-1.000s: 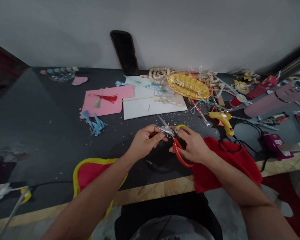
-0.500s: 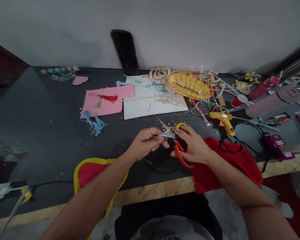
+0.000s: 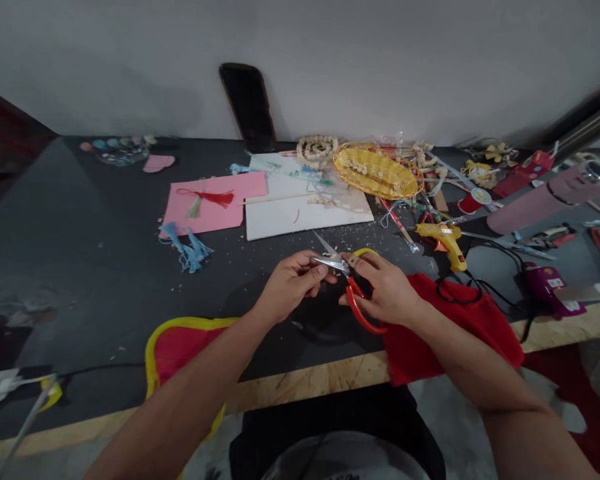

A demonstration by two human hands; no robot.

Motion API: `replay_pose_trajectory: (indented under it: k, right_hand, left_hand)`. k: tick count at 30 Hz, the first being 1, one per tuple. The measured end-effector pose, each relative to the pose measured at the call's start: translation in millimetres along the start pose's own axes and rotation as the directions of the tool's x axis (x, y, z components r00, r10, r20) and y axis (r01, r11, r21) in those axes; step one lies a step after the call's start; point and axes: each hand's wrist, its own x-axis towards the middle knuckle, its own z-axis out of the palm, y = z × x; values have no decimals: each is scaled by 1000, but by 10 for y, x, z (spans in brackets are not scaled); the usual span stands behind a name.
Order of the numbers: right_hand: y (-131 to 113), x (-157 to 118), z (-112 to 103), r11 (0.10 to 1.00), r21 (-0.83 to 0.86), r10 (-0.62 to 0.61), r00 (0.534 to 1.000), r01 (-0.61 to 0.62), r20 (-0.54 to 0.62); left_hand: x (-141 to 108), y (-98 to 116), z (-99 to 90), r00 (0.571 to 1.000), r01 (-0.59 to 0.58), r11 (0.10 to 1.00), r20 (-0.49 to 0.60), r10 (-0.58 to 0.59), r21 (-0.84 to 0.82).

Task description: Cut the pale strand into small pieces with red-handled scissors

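Observation:
My right hand [image 3: 391,288] grips a pair of scissors [image 3: 362,313] with red and yellow on the handles. The blades point left and stand apart. Close to them, the fingers of my left hand [image 3: 293,285] are pinched together; whatever is between them is too small and covered to make out. One blade lies over the left fingertips. Both hands are above the dark tabletop [image 3: 100,267], with pale crumbs scattered just beyond. Behind them is a white board [image 3: 275,225], and a pink sheet [image 3: 220,219] carries a red tassel [image 3: 221,198].
Light blue tassels [image 3: 189,253] lie left. A yellow wicker basket [image 3: 380,170], a yellow glue gun [image 3: 444,241], a thread spool [image 3: 473,201] and a pink bottle [image 3: 535,200] are right. A phone [image 3: 250,107] leans on the wall. Red cloth [image 3: 455,330] lies by my right forearm.
The scissors and both hands have shifted only slightly, the blades tilting a little near my left fingertips. The whole view has moved a few pixels. The grips look the same.

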Motion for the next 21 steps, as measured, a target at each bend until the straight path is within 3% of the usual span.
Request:
replay_pose_trajectory:
  k: [5, 14, 21]
  right_hand:
    - [-8, 10, -16, 1000, -21, 13, 1000, -13, -4]
    - [51, -1, 2, 994, 49, -97, 995, 96, 19]
    - [-11, -10, -4, 994, 40, -101, 995, 101, -13]
  left_hand:
    - [-14, 28, 1, 998, -66, 998, 0, 66, 15]
    - [-25, 37, -59, 992, 37, 999, 121, -34, -28]
    - [-33, 54, -30, 993, 34, 999, 118, -29, -41]
